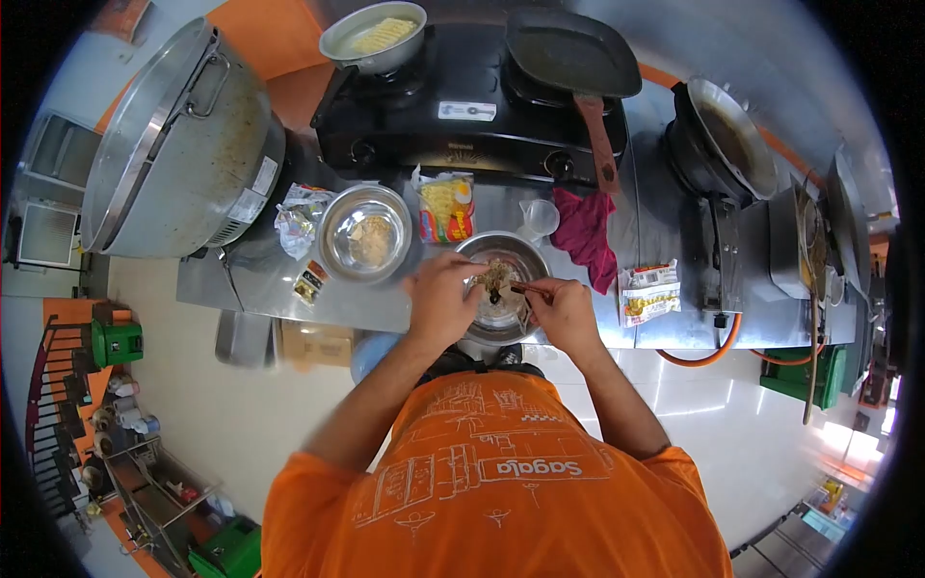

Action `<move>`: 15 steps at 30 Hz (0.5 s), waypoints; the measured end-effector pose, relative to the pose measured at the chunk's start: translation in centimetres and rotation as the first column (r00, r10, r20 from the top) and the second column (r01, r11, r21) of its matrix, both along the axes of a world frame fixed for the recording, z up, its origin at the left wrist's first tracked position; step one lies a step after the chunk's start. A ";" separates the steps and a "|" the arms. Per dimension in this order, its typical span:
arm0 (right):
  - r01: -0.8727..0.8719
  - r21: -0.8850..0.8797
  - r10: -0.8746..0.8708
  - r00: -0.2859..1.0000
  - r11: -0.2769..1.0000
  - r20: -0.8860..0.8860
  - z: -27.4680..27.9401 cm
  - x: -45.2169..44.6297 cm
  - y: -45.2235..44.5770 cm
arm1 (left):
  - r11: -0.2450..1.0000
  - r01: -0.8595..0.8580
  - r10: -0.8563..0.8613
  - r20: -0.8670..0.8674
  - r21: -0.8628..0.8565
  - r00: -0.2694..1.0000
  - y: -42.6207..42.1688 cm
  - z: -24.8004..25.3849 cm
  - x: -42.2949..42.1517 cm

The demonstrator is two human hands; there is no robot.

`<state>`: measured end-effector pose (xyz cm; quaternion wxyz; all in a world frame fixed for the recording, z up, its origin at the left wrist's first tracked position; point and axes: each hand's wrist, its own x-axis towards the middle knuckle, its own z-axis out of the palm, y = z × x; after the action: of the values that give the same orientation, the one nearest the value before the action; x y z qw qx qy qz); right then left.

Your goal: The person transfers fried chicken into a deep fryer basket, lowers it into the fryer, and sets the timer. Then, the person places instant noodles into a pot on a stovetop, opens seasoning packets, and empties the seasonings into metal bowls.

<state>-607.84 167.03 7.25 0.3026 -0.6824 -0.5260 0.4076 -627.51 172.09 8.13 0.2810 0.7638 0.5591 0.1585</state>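
Note:
My left hand (445, 301) and my right hand (565, 313) are over a metal bowl (536, 255) at the counter's front edge. Between them is a small see-through sachet (499, 277) with brownish and dark contents. The fingers of both hands are pinched at its sides. A brown strip shows at my right fingertips; I cannot tell whether it belongs to the sachet. Some pale material lies in the bowl, partly covered by the sachet. Left of my left hand stands a second metal bowl (332, 236) holding pale yellow crumbs. An instant noodle packet (446, 210) lies just behind my hands.
Behind is a black gas stove (462, 144) with a pot of noodles (339, 43) and a square grill pan (573, 58). A clear cup (540, 220), maroon cloth (588, 236) and white packet (649, 294) lie rightward. Leftward are a crumpled wrapper (302, 222), a small sachet packet (308, 282) and a large cooker (193, 164).

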 end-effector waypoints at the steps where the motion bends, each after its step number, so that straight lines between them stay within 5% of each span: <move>1: -0.002 0.005 0.002 1.000 1.000 0.001 -0.2 0.0 0.0 | 0.999 0.039 -0.039 0.034 0.000 0.999 0.2 0.1 0.2; 6: 0.006 -0.005 -0.007 0.918 1.000 -0.396 -3.4 0.7 0.0 | 0.990 0.082 -0.096 0.117 0.115 0.988 0.3 -0.2 0.9; 13: -0.065 0.030 0.071 0.929 0.997 -0.362 -2.3 0.4 -0.2 | 0.968 0.133 -0.170 0.166 0.212 0.971 0.8 0.1 1.2; 15: -0.175 0.074 0.182 0.976 0.982 -0.118 -1.1 0.1 -0.1 | 0.967 0.170 -0.203 0.169 0.192 0.964 0.7 0.9 1.1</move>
<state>-607.71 166.91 6.19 0.3181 -0.5958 -0.5779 0.4580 -626.39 172.80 9.04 0.2775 0.8168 0.4392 0.2510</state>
